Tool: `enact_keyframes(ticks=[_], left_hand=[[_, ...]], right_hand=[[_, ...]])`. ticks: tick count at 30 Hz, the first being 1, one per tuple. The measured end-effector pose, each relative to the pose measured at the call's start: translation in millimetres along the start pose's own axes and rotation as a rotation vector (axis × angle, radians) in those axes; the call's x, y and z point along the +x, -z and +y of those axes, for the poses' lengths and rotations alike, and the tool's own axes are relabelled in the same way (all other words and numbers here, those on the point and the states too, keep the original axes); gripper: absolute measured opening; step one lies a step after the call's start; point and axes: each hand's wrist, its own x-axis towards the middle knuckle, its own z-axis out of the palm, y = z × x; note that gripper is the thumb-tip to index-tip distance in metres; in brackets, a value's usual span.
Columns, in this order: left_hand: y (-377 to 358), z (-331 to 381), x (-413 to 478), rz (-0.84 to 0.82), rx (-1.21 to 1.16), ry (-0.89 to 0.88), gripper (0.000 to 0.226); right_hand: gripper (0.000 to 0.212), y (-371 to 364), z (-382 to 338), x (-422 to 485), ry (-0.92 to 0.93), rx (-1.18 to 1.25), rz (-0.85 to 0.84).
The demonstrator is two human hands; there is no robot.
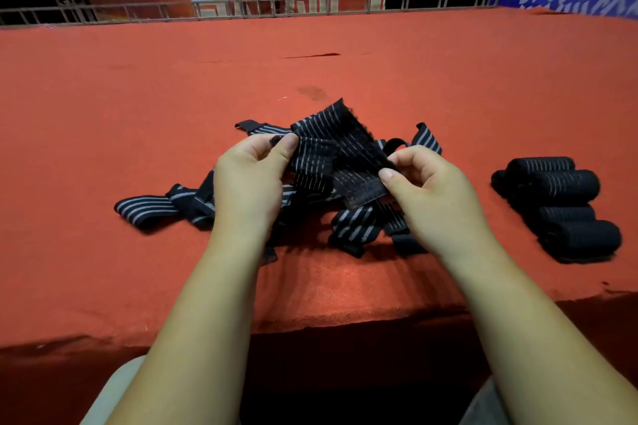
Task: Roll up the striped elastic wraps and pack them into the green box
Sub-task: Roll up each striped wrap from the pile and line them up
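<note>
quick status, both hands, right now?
Left hand: pinches the upper left edge of the striped wrap held above the pile.
Right hand: pinches the same wrap's velcro end.

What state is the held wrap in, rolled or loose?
Loose. The wrap spreads creased between the left hand and right hand, each pinching an end; no coil shows.
</note>
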Motion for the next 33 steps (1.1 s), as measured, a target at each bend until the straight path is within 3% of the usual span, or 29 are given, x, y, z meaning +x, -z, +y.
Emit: enact_keyframes(ticks=[7, 10, 14, 18, 23, 28, 30, 33], left_hand=[[7.2, 1.0, 3.8, 0.176, 0.137, -0.116, 0.016], [44.3, -3.5, 24.8, 0.285, 0.179, -0.085, 0.023], [54.6, 5.9, 21.1, 0.185, 0.220, -0.024, 0.026], [34.5, 10.4, 3.4, 0.036, 0.269, 0.012, 0.066], [26.5, 16.2, -3.7, -0.027, 0.167, 0.008, 0.061], [26.6, 34.0, -16.1, -0.047, 0.122, -0.095, 0.072], [25.0, 47.9, -21.8, -0.080, 0.068, -0.135, 0.076], [23.8, 70.8, -24.5, -0.030, -0.028, -0.200, 0.061]], right_hand=[[0.011, -2.6, 9.4, 6.3, -0.077, -0.150, 0.061], [0.012, 13.9, 22.5, 10.7, -0.207, -0.258, 0.117], [0.011, 17.5, 25.5, 6.9, -0.270, -0.119, 0.070], [0.005, 8.0, 21.1, 2.6, -0.125, -0.129, 0.074], [0.006, 8.9, 4.1, -7.1, -0.069, -0.079, 0.058], [0.011, 20.5, -20.2, -10.5, -0.176, 0.048, 0.039], [0.019, 25.3, -29.8, -8.3, -0.198, 0.036, -0.007], [0.036, 30.9, -50.2, -4.8, -0.195, 0.082, -0.058]])
